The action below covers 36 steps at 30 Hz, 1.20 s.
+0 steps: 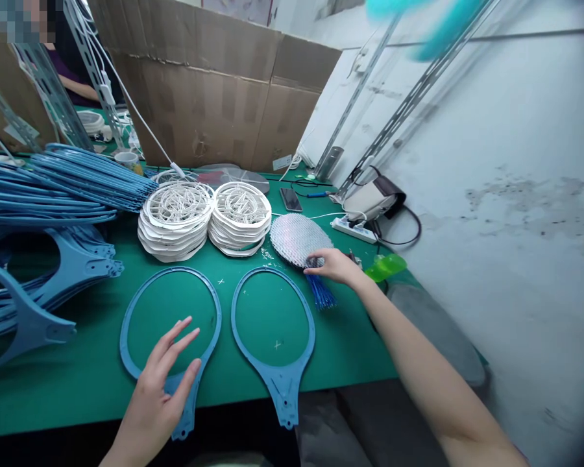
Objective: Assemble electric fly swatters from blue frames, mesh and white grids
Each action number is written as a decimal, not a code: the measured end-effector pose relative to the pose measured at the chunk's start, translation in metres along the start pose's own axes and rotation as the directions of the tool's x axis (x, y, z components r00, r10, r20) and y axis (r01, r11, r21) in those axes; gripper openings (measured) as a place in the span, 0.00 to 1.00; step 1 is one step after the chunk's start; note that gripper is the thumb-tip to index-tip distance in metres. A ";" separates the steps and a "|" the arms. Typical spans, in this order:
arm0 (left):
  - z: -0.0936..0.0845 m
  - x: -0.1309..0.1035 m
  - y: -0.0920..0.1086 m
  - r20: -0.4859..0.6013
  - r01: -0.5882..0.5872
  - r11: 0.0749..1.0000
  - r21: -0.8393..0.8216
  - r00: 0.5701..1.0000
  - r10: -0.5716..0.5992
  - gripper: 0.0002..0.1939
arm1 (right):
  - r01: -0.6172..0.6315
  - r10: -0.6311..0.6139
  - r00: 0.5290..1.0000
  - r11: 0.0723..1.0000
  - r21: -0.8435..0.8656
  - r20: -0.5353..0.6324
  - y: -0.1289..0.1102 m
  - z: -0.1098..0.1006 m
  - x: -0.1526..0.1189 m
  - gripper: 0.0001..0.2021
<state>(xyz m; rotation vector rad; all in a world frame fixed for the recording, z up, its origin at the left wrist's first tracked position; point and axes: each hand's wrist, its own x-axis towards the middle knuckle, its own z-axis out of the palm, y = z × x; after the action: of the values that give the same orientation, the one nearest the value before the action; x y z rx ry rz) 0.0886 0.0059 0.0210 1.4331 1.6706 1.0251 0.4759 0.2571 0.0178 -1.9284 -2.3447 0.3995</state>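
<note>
My left hand point(158, 383) is open with its fingers spread, over the lower part of a blue racket-shaped plastic frame point(219, 305) lying on the green table. A second blue racket frame point(311, 331) lies to its right, its handle end toward me. My right hand point(333, 266) reaches to a stack of round silvery mesh discs point(299, 237), thumb and fingers pinched at the near right edge of the stack. Blue wires point(321, 293) hang from that edge just below the fingers. How many discs the fingers hold is hidden.
Two stacks of white round parts point(175, 233) with coiled wire stand behind the frames. More blue frames point(68, 259) are piled at the left. A phone point(291, 199), a power strip point(354, 229) and a green object point(385, 266) lie toward the right. Cardboard point(214, 91) rises behind.
</note>
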 end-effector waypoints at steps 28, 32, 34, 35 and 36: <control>-0.031 0.002 -0.073 0.038 -0.276 0.861 0.427 0.957 0.288 0.21 | 0.157 -0.157 0.988 0.983 -0.097 0.001 -0.012 -0.001 0.000 0.34; -0.033 -0.002 -0.080 0.073 -0.290 0.871 0.398 0.956 0.285 0.23 | 0.145 -0.158 0.986 0.972 -0.187 -0.053 -0.018 -0.012 -0.003 0.15; -0.035 -0.003 -0.082 0.113 -0.280 0.895 0.347 0.960 0.256 0.24 | 0.130 -0.165 0.978 0.961 -0.246 -0.129 -0.023 -0.015 -0.006 0.11; -0.036 -0.003 -0.082 0.130 -0.273 0.908 0.317 0.961 0.244 0.24 | 0.119 -0.170 0.971 0.954 -0.275 -0.169 -0.026 -0.016 -0.008 0.10; -0.037 -0.003 -0.081 0.137 -0.264 0.920 0.288 0.963 0.233 0.24 | 0.108 -0.175 0.963 0.947 -0.303 -0.205 -0.028 -0.015 -0.009 0.10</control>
<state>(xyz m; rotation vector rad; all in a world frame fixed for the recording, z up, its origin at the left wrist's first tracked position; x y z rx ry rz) 0.0211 -0.0079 -0.0354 1.9078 1.6540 0.8348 0.4541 0.2458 0.0404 -1.7791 -2.4737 -0.1810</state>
